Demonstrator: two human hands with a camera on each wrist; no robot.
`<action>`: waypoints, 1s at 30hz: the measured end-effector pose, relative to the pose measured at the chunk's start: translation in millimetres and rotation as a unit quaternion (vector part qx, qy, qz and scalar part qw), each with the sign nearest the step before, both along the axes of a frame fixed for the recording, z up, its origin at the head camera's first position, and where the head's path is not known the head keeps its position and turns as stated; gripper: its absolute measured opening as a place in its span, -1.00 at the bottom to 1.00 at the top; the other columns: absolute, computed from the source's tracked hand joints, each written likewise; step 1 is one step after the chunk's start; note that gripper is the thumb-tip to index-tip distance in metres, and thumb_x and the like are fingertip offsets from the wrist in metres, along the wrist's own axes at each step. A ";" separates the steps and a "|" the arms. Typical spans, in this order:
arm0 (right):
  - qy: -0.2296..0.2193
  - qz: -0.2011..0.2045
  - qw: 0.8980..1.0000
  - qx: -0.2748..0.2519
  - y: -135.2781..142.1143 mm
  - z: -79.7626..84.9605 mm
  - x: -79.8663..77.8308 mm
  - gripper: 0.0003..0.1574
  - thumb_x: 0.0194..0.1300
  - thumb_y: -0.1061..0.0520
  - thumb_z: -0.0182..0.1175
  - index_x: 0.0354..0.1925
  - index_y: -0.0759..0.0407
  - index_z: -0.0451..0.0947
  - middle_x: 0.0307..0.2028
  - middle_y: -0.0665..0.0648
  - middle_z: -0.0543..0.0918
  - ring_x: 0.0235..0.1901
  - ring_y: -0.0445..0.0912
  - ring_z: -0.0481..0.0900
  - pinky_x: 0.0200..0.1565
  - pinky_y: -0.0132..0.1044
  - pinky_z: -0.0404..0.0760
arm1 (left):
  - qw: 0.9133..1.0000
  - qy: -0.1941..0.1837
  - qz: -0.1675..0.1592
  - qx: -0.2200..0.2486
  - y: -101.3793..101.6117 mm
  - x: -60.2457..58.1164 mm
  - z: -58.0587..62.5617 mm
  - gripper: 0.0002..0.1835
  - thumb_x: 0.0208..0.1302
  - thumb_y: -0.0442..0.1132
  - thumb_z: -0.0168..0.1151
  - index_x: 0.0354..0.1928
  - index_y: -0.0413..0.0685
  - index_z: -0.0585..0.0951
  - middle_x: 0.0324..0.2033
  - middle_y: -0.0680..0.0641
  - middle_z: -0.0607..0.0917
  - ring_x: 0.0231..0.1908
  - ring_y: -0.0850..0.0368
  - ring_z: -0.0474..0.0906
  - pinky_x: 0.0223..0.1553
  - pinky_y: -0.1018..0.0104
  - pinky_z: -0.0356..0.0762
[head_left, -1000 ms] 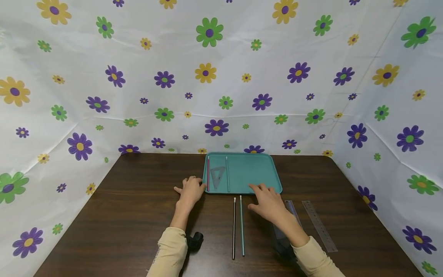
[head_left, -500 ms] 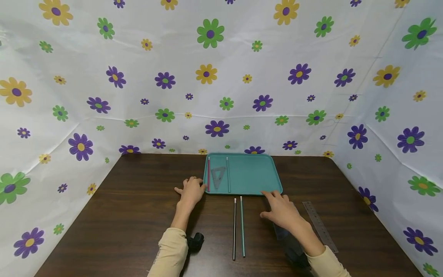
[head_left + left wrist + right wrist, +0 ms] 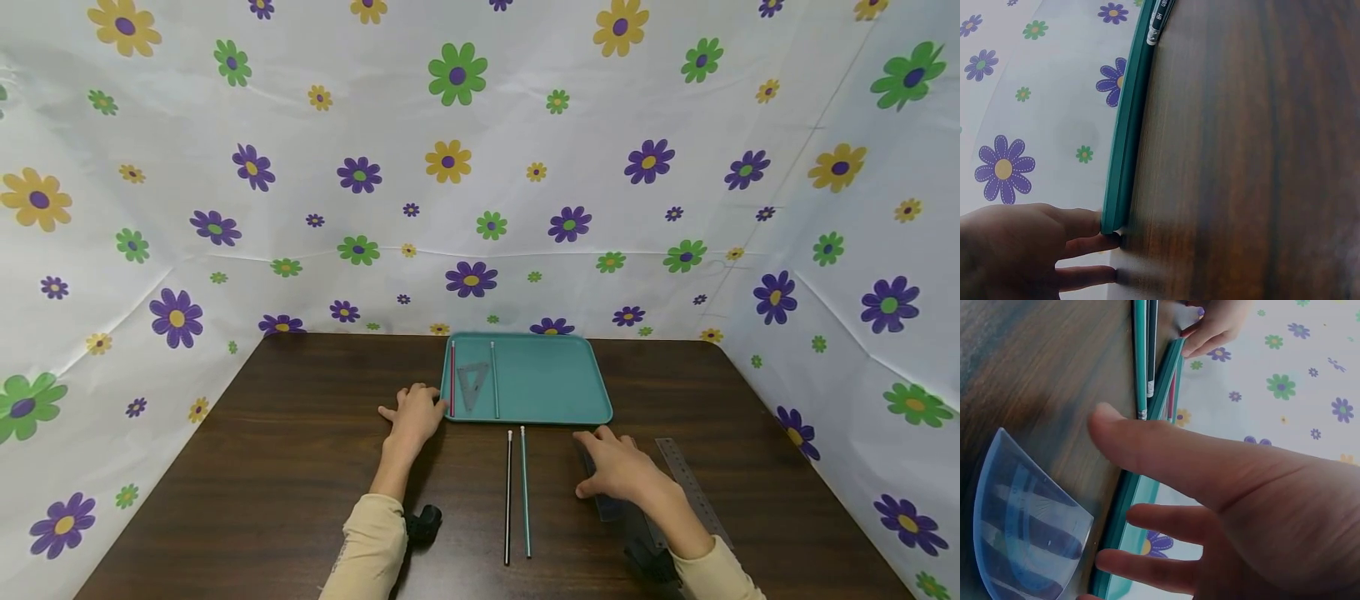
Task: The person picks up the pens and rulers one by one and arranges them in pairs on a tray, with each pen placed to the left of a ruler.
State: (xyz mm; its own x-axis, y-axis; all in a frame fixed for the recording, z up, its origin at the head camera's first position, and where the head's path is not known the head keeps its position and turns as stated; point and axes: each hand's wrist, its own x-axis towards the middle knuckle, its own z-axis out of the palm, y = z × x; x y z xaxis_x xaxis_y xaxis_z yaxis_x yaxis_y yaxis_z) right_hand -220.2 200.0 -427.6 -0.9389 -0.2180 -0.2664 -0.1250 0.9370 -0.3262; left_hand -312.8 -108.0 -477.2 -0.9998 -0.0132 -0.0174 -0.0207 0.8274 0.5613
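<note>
My left hand is at the near left corner of the teal tray; in the left wrist view its fingers stretch straight to that corner, touching it. A red pencil, a clear set square and a pale teal pencil lie in the tray. My right hand is over a clear bluish protractor, fingers spread and holding nothing. That hand and forearm hide much of the protractor in the head view.
A black pencil and a teal pencil lie side by side on the dark wooden table, in front of the tray. Right of my right forearm lies a clear ruler. A flowered cloth hangs behind the table.
My right hand has moved right and back from the tray's near edge to over the protractor. The left hand has stayed at the tray's corner.
</note>
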 end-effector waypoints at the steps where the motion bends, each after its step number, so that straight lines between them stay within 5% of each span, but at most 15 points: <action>1: -0.006 0.000 1.000 0.001 0.2 0.2 0.2 0.06 0.02 -0.02 0.55 0.41 0.18 0.33 0.30 0.41 0.34 0.16 0.46 0.35 -0.15 0.25 0.55 | 1.000 0.000 0.000 0.000 0.0 0.1 0.1 -0.59 0.46 -0.12 0.13 0.24 -0.15 0.59 0.37 -0.30 0.39 0.43 -0.45 0.08 0.22 -0.71 -0.27; 13: -0.036 0.013 0.999 0.032 -1.3 -3.8 -0.4 0.13 -0.13 0.10 0.63 0.39 0.17 0.35 0.28 0.36 0.30 0.18 0.47 0.30 -0.27 0.09 0.56 | 1.000 -0.001 -0.001 -0.001 0.2 1.2 0.6 -0.58 0.46 -0.11 0.13 0.24 -0.14 0.58 0.37 -0.30 0.40 0.43 -0.45 0.08 0.23 -0.71 -0.26; 30: -0.032 0.011 0.999 0.035 -3.2 -4.7 -0.6 0.06 -0.14 0.19 0.63 0.33 0.24 0.40 0.25 0.36 0.32 0.17 0.41 0.31 -0.13 0.19 0.57 | 1.000 0.000 0.000 -0.003 0.4 1.2 1.9 -0.59 0.46 -0.11 0.13 0.23 -0.15 0.60 0.37 -0.31 0.40 0.42 -0.46 0.10 0.22 -0.72 -0.26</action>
State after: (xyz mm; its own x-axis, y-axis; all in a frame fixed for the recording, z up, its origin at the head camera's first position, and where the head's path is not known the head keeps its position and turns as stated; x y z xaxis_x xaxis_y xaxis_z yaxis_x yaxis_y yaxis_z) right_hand -220.8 196.8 -432.3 -0.9142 -0.2177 -0.3417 -0.1275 0.9551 -0.2673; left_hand -311.6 -107.6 -475.3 -0.9998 -0.0126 -0.0174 -0.0201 0.8311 0.5557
